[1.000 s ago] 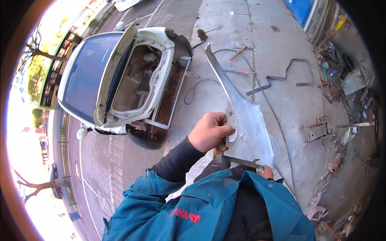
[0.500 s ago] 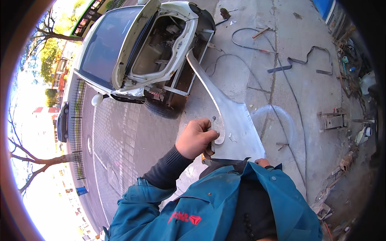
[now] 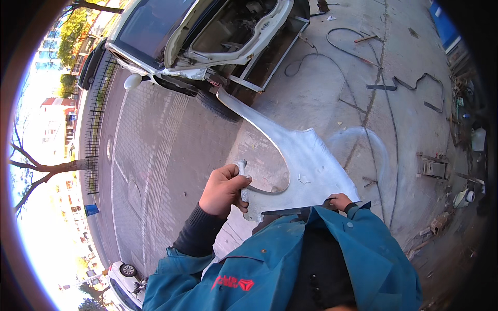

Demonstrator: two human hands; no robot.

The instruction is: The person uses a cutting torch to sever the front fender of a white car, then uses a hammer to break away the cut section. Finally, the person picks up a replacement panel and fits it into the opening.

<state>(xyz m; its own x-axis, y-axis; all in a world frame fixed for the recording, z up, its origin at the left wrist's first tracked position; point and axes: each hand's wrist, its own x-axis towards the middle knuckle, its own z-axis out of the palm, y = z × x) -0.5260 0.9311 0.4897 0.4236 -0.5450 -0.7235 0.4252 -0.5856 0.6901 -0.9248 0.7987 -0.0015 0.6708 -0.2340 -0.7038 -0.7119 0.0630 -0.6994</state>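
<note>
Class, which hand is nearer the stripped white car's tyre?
Left. The left hand is below the tyre in the picture; the right hand is farther right, at the grey panel.

Fender panel [image 3: 324, 160] | loose single sheet | pale silver-grey, cloudy finish, small ragged whitish mark near the cutout | rounded wheel-arch cutout, one long tapering arm | arm pointing away, up-left; broad end close in | held at narrow flange and lower edge by both hands [image 3: 219, 192]
</note>
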